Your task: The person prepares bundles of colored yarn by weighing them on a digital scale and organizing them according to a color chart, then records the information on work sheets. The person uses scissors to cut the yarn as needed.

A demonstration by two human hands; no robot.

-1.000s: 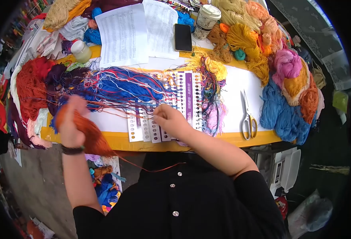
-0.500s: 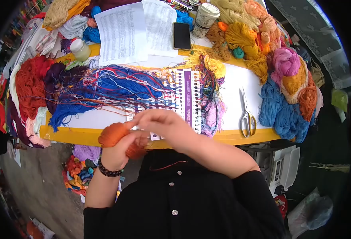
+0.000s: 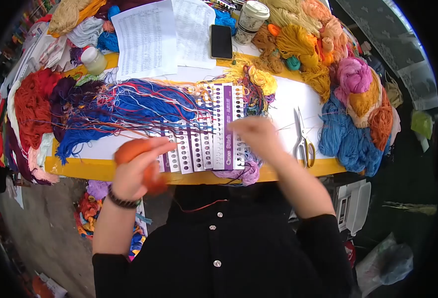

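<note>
My left hand [image 3: 137, 171] is wrapped round a skein of orange thread [image 3: 154, 180], just over the table's front edge. Its loops bulge out above and below the hand. My right hand [image 3: 256, 133], smeared by motion, hovers with curled fingers over the purple-striped punched thread cards [image 3: 227, 141]. Whatever those fingers hold is too blurred to make out. Blue, red and white threads [image 3: 154, 104] hang from the holes of the cards and spread left. A loose reddish strand [image 3: 204, 206] lies across my black shirt.
Scissors [image 3: 303, 141] lie to the right, beside blue yarn [image 3: 355, 149]. Printed sheets [image 3: 147, 39], a phone [image 3: 221, 42], a lidded cup [image 3: 251, 22] and a jar [image 3: 93, 60] stand or lie at the back. Red yarn [image 3: 32, 109] is piled at the left.
My right hand has moved away from the orange skein, to the right and up. The left hand, still holding the skein, has shifted slightly left. More of the cards now shows.
</note>
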